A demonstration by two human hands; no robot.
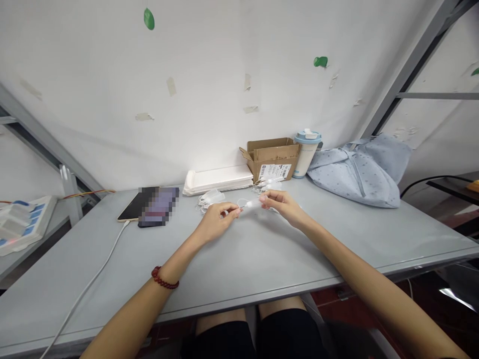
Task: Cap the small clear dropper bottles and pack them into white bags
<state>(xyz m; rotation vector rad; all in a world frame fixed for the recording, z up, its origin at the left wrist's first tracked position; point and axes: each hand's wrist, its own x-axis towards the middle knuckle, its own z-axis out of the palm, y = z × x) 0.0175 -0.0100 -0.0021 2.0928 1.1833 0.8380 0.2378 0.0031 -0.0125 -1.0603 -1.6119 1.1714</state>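
Observation:
My left hand (215, 222) and my right hand (281, 203) meet over the middle of the grey table (262, 259). Both pinch a small white plug-like piece with a thin wire (250, 203) stretched between them. The left fingers are closed on its left end, the right fingers on its right end. More small white wired pieces (210, 198) lie just behind the left hand, and a few others (270, 183) sit in front of the cardboard box. A red bead bracelet (163, 280) is on my left wrist.
An open cardboard box (271, 157), a white-and-blue cup (307, 152) and a stack of white trays (217, 179) stand at the back by the wall. A light blue bag (359, 172) lies right. A tablet and phone (149, 205) with a white cable (93, 281) lie left.

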